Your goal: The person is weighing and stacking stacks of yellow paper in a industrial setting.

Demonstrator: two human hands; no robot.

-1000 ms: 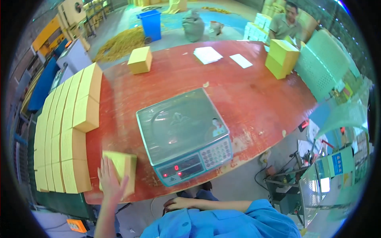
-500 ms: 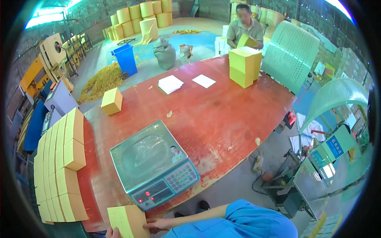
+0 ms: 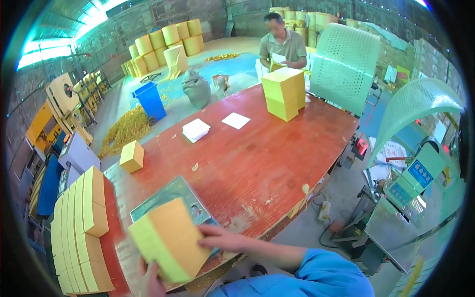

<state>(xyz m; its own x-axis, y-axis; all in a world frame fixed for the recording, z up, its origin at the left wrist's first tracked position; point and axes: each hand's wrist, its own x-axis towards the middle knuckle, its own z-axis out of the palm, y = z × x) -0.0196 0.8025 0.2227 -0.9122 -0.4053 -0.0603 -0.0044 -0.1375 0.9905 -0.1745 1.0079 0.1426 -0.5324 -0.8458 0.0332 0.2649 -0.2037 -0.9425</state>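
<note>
Between my two hands is a thick block of yellow paper [image 3: 180, 237], tilted and held above the digital weighing scale [image 3: 166, 190]. My left hand [image 3: 152, 278] grips its near left corner, with the fingers partly out of sight beneath. My right hand [image 3: 221, 238] presses against its right side, fingers closed on the edge. The block covers most of the scale's plate and its display. To the left, rows of similar yellow paper blocks [image 3: 81, 232] stand packed together on the red table [image 3: 262, 158].
A single yellow block [image 3: 131, 157] and white sheets [image 3: 196, 130] lie farther back. Across the table a co-worker [image 3: 282, 47] holds paper behind a tall yellow stack [image 3: 282, 94]. A green machine [image 3: 420, 171] stands at the right, a blue bin [image 3: 148, 101] beyond the table.
Both hands have lifted the paper block from the table's near edge up and rightward over the scale. My view has shifted slightly. The co-worker's paper has been lowered behind the stack.
</note>
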